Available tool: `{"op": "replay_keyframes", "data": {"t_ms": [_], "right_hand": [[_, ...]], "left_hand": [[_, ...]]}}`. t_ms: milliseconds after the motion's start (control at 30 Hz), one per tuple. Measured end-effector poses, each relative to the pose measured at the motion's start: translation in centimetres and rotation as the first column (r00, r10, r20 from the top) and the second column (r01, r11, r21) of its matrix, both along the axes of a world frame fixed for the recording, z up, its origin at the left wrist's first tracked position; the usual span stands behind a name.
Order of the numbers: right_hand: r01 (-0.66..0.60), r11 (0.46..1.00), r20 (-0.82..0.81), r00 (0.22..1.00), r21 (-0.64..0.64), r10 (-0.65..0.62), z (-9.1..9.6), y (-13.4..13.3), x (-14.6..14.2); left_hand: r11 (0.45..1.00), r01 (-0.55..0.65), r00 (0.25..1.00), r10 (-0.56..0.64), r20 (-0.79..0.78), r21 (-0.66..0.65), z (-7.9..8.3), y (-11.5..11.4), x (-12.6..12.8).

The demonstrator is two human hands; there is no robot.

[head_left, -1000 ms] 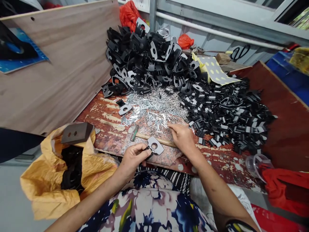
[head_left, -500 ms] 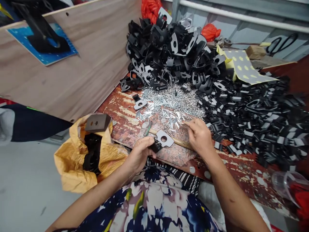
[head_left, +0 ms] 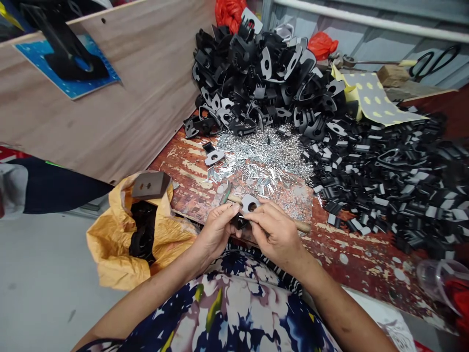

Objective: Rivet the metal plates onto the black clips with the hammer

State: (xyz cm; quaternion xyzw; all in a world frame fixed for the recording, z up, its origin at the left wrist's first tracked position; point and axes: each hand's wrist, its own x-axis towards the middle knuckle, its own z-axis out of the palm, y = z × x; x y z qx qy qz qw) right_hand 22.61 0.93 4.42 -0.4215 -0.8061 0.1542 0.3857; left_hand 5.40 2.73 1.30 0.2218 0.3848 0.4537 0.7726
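Far left, a yellow plastic bag [head_left: 120, 244] sags open beside the table, black parts inside it and a dark block with two holes [head_left: 151, 185] perched on its rim. Moving in, the left hand [head_left: 217, 230] has its thumb and fingers pinched on a black bracket with a round hole [head_left: 247, 207], held just above the near edge of the worn red tabletop [head_left: 359, 254]. Right against it, the right hand [head_left: 274, 232] meets the same bracket, fingertips closed tight on a thin silver pin [head_left: 242, 217] at the bracket's lower side. Under both hands lies a wooden-handled tool [head_left: 302, 227]. Beyond them, a glittering spread of silver pins [head_left: 264, 161], then a tall heap of black brackets [head_left: 256, 78]. To the right, a wide pile of small black clips [head_left: 395, 176] covers the table.
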Motion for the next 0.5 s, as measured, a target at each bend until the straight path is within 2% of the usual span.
{"op": "replay_keyframes", "data": {"t_ms": [100, 200, 267, 367, 433, 500], "right_hand": [[0.038, 0.997, 0.073, 0.996, 0.064, -0.043, 0.1, -0.2, -0.3], [0.005, 0.979, 0.237, 0.97, 0.206, -0.055, 0.6, -0.6, -1.0], [-0.055, 0.945, 0.342, 0.937, 0.323, -0.062, 0.8, -0.8, -1.7], [-0.108, 0.887, 0.41, 0.907, 0.45, -0.097, 0.8, -0.7, -2.8], [-0.111, 0.874, 0.417, 0.902, 0.473, -0.111, 0.7, -0.4, -3.1], [-0.109, 0.89, 0.411, 0.907, 0.442, -0.093, 0.6, -0.3, -3.1]], "left_hand": [[1.0, 0.003, 1.0, -0.003, 0.006, -0.002, 0.2, -0.1, 0.0], [1.0, -0.022, 1.0, 0.022, 0.017, -0.009, 0.3, -0.2, 0.2], [0.998, -0.057, 0.998, 0.057, 0.029, -0.016, 0.3, -0.4, 0.4], [0.994, -0.104, 0.994, 0.105, 0.037, -0.04, 0.4, -0.6, 0.8], [0.99, -0.125, 0.992, 0.127, 0.027, -0.058, 0.5, -0.8, 0.8], [0.99, -0.125, 0.992, 0.126, 0.015, -0.066, 0.7, -0.9, 0.6]]}}
